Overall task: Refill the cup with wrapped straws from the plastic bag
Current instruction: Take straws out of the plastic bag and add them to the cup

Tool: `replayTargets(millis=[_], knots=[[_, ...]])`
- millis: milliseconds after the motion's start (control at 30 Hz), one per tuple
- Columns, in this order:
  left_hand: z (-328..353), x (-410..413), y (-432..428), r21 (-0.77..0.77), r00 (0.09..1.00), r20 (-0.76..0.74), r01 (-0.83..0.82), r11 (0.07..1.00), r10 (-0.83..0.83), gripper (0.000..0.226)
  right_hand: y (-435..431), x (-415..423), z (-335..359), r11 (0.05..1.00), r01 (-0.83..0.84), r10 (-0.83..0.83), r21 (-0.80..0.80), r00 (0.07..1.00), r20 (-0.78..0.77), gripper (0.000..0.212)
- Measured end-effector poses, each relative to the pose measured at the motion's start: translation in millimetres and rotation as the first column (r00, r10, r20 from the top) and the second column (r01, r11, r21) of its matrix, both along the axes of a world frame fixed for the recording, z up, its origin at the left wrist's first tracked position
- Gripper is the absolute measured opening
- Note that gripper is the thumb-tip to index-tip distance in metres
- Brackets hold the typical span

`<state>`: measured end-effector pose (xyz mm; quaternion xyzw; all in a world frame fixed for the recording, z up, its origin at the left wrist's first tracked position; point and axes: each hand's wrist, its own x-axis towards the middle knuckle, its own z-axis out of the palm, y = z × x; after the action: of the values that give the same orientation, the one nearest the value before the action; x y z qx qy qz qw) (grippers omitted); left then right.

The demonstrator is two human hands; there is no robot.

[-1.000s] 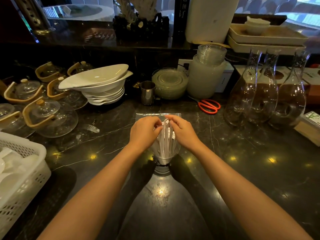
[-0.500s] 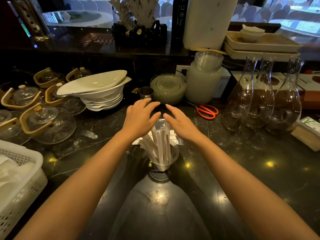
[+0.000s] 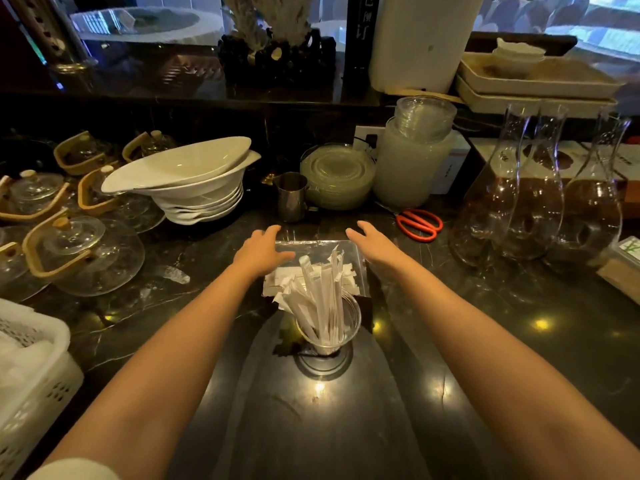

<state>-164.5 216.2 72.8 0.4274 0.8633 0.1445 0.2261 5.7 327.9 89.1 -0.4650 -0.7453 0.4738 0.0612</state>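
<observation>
Cup (image 3: 328, 327) holding straws (image 3: 320, 299) standing at frame centre on counter (image 3: 450, 358), bare counter around it. Bag (image 3: 315, 268) lying just behind. Left hand (image 3: 261, 251) and right hand (image 3: 375, 245) spreading wider than before, fingers splayed, gripping nothing, flanking bag's far corners. Scissors (image 3: 419, 225) near right hand.

Dark polished marble counter (image 3: 502, 341), pale veins, light spots reflecting. On it: clear plastic cup (image 3: 327, 329) of paper-wrapped straws centre, flat clear plastic bag (image 3: 313, 268) just behind it. Back row: stacked white bowls (image 3: 187, 183), small steel jug (image 3: 292, 197), stacked glass plates (image 3: 337, 176), red-handled scissors (image 3: 419, 224). Glass carafes (image 3: 540, 195) right, glass teapots (image 3: 83, 251) left, white perforated basket (image 3: 31, 382) at near-left edge.
</observation>
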Motion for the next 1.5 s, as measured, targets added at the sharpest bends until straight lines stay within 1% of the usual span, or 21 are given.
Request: replayTargets(millis=[67,133,233,300,367,433,533,567,633,700,767,867,933,1000,1033,1100,1167,1267,1300,1433,1500], knots=[[-14,1,0,-0.106,0.991,-0.076,-0.115,0.988,0.107,0.065,5,1,-13,0.997,0.051,-0.049,-0.058,0.998,0.031,0.062],[-25,2,0,-0.167,0.978,-0.113,-0.192,0.967,0.175,0.065,7,1,-25,0.987,0.103,-0.096,-0.119,0.993,0.067,0.066],[-37,3,3,-0.201,0.97,-0.058,-0.243,0.949,0.236,0.066,8,1,-41,0.966,0.196,-0.177,-0.171,0.977,0.119,0.072],[-40,3,6,-0.196,0.965,-0.017,-0.26,0.946,0.262,0.065,8,-2,-47,0.96,0.228,-0.205,-0.161,0.968,0.145,0.072],[-41,3,9,-0.186,0.953,0.036,-0.29,0.939,0.301,0.061,7,-5,-51,0.958,0.249,-0.228,-0.14,0.962,0.153,0.067],[-41,2,10,-0.172,0.932,0.109,-0.324,0.93,0.345,0.048,7,-7,-55,0.962,0.255,-0.236,-0.1,0.957,0.169,0.059],[-43,0,11,-0.143,0.908,0.191,-0.351,0.926,0.373,0.02,6,-6,-59,0.967,0.254,-0.244,-0.032,0.952,0.184,0.019],[-44,-1,11,-0.133,0.901,0.206,-0.361,0.923,0.382,0.015,7,-6,-61,0.964,0.265,-0.255,-0.027,0.948,0.19,0.019],[-47,-3,12,-0.112,0.878,0.245,-0.395,0.912,0.41,0.015,7,-5,-64,0.956,0.29,-0.278,-0.043,0.943,0.183,0.023],[-48,-4,12,-0.095,0.835,0.318,-0.443,0.892,0.448,0.022,7,-4,-65,0.942,0.317,-0.3,-0.11,0.943,0.147,0.019],[-48,-6,12,-0.093,0.794,0.377,-0.48,0.872,0.478,0.031,7,-4,-67,0.926,0.327,-0.31,-0.187,0.944,0.114,0.022],[-40,-7,10,-0.082,0.746,0.448,-0.514,0.854,0.493,0.032,7,-4,-63,0.914,0.32,-0.309,-0.25,0.947,0.082,0.014],[-30,-8,11,-0.037,0.725,0.494,-0.533,0.845,0.48,0.034,10,-4,-53,0.911,0.319,-0.313,-0.263,0.947,0.064,0.015],[-16,-9,11,0.029,0.731,0.512,-0.539,0.842,0.45,0.034,13,-5,-39,0.922,0.305,-0.308,-0.24,0.951,0.025,0.022],[-8,-9,12,0.067,0.739,0.521,-0.535,0.842,0.428,0.033,13,-6,-31,0.928,0.298,-0.307,-0.224,0.952,-0.006,0.02],[9,-9,12,0.14,0.75,0.548,-0.519,0.843,0.371,0.03,13,-5,-15,0.926,0.29,-0.322,-0.241,0.941,-0.105,0.006],[27,-8,10,0.212,0.775,0.545,-0.495,0.842,0.319,0.027,12,-3,2,0.925,0.267,-0.327,-0.27,0.922,-0.209,0.005],[51,-7,4,0.327,0.83,0.496,-0.452,0.83,0.256,0.027,7,1,27,0.965,0.23,-0.256,-0.124,0.928,-0.271,0.011],[58,-7,1,0.355,0.838,0.49,-0.444,0.822,0.241,0.027,4,2,35,0.968,0.23,-0.249,-0.097,0.921,-0.299,0.018],[76,-4,-17,0.42,0.845,0.501,-0.428,0.801,0.188,0.018,-13,10,62,0.976,0.2,-0.217,-0.085,0.893,-0.394,0.029],[80,-1,-29,0.441,0.837,0.516,-0.442,0.781,0.182,0.025,-24,15,72,0.982,0.15,-0.188,-0.118,0.876,-0.444,0.029]])
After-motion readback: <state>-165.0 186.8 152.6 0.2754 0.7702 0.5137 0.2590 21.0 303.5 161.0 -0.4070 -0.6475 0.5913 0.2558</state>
